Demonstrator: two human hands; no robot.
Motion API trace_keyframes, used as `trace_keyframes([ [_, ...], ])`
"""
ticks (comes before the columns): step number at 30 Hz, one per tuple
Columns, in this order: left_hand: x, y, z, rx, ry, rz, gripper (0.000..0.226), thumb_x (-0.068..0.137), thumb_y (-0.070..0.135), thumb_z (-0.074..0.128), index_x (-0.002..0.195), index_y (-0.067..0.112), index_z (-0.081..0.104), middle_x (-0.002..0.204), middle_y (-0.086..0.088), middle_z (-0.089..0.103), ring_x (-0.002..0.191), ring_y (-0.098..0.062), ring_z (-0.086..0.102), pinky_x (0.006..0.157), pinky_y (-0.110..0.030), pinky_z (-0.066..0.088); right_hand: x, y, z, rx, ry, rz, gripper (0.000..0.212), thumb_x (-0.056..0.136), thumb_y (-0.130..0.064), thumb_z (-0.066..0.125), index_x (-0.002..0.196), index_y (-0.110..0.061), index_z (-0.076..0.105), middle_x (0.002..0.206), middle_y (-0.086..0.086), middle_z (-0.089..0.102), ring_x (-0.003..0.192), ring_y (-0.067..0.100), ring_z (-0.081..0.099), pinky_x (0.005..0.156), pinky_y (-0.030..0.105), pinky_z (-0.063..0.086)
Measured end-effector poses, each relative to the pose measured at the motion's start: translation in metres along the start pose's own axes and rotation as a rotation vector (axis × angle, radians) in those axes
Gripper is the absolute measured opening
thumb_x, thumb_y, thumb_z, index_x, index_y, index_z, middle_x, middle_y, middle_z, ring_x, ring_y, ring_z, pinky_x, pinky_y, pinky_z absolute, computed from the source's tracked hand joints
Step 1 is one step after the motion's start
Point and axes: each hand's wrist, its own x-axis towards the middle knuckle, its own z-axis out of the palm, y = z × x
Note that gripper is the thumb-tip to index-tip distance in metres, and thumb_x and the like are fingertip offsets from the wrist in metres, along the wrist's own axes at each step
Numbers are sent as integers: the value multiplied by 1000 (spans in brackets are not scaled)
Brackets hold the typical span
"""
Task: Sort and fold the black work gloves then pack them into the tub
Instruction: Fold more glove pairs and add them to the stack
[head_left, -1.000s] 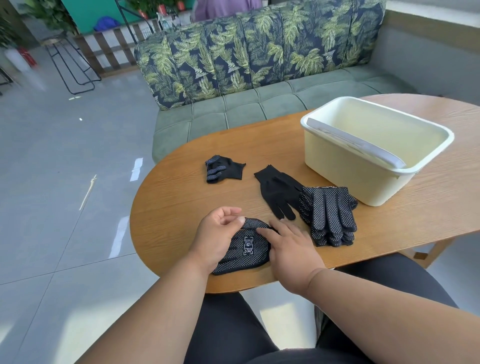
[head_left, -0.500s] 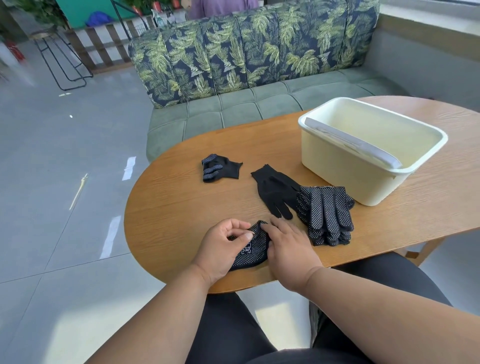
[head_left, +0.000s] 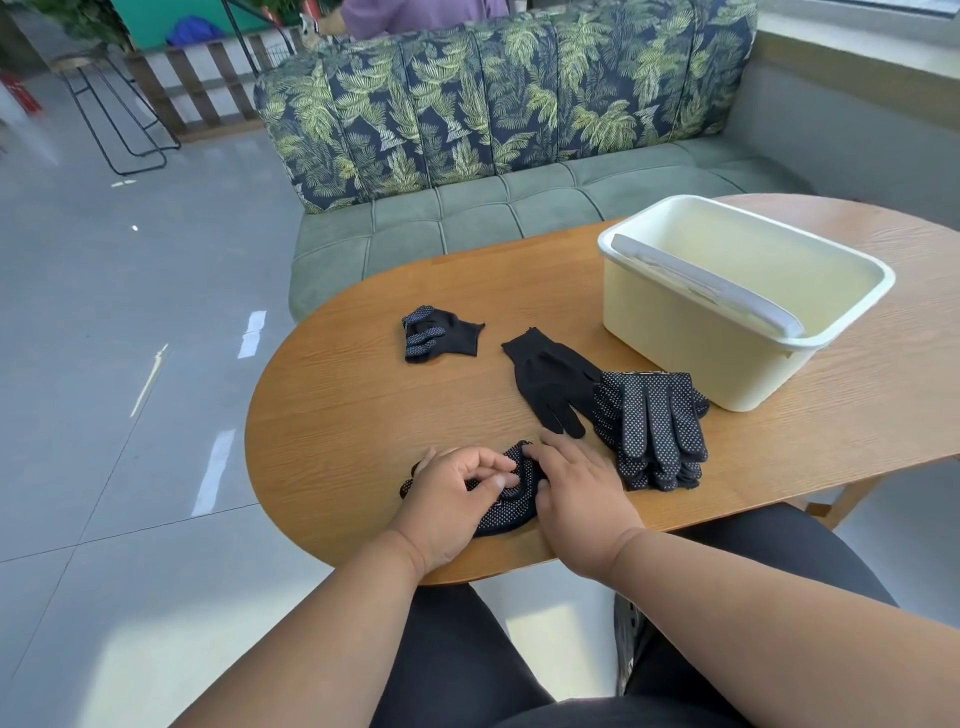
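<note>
Dotted glove (head_left: 506, 512) mostly hidden under both hands.

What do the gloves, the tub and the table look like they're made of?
Stack of gloves: soft black knit fabric, matte, with rows of small pale grip dots, probably rubbery. Tub: cream plastic by its smooth moulded walls, rolled rim and slight sheen. Table: wood or wood-look veneer, with visible grain and a satin finish; which one can't be told.

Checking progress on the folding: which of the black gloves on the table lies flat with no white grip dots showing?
The plain black glove lying open mid-table, cuff pointing away, just left of the dotted glove stack. The others all show dots.
</note>
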Motion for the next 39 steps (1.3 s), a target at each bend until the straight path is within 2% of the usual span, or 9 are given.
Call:
trace_keyframes([
  [5, -4, 1, 3, 125, 83, 55, 32, 89, 21, 78, 110, 45, 71, 102, 28, 71, 116, 3, 54, 106, -1, 3, 0, -1, -1, 18, 2, -2, 56, 90, -23, 38, 142, -20, 59, 153, 7, 51, 140, 30, 45, 119, 44, 31],
  [7, -4, -1, 4, 146, 94, 54, 37, 88, 24, 79, 116, 46, 71, 112, 27, 65, 119, -2, 51, 110, -6, 12, 0, -1, -4, 15, -11, -3, 57, 91, -24, 36, 145, -21, 56, 156, 6, 48, 143, 29, 42, 120, 43, 28],
  [10, -4, -1, 4, 197, 86, 80, 48, 88, 28, 77, 131, 45, 65, 129, 24, 55, 128, -6, 45, 118, -29, 30, 0, -1, -6, 9, -29, -7, 53, 98, -19, 41, 149, -23, 52, 159, 5, 43, 146, 28, 37, 123, 40, 22],
  [14, -4, -2, 4, 306, 47, 82, 56, 94, 37, 70, 147, 37, 56, 148, 22, 48, 140, -6, 34, 124, -33, 24, 0, 0, -5, 16, -22, -17, 51, 99, -16, 47, 150, -24, 51, 160, 6, 41, 147, 28, 35, 123, 40, 22],
  [22, -6, -2, 5, 410, 6, 110, 58, 99, 46, 61, 154, 37, 47, 157, 21, 41, 146, -8, 25, 125, -27, 13, -2, 0, -6, 70, -24, -10, 54, 97, -16, 46, 149, -24, 51, 162, 10, 38, 147, 30, 34, 123, 41, 22],
  [25, -6, -2, 5, 410, 1, 98, 58, 99, 47, 61, 154, 38, 47, 158, 22, 39, 146, -7, 23, 123, -26, 11, -6, 1, -8, 147, 40, -23, 51, 91, -19, 43, 139, -27, 58, 157, 10, 43, 141, 32, 40, 120, 46, 32],
  [29, -5, 0, 3, 397, 4, 88, 57, 96, 47, 65, 151, 41, 51, 158, 19, 40, 147, -10, 25, 124, -28, 14, -8, 5, -3, 180, 75, -103, 30, 90, -21, 48, 110, -29, 69, 148, 10, 52, 133, 34, 49, 111, 52, 41],
  [33, -6, 1, 3, 408, -12, 81, 57, 96, 48, 65, 152, 45, 50, 160, 18, 39, 148, -10, 24, 123, -25, 12, -8, 6, -3, 168, 82, -128, 30, 91, -22, 49, 110, -31, 70, 146, 8, 54, 131, 34, 51, 109, 52, 43],
  [39, -10, 4, 0, 440, -64, 40, 57, 101, 51, 56, 156, 49, 40, 167, 17, 29, 155, -13, 12, 127, -33, 7, -9, 6, -3, 157, 70, -117, 34, 90, -23, 49, 110, -30, 75, 143, 6, 57, 129, 34, 53, 108, 52, 44],
])
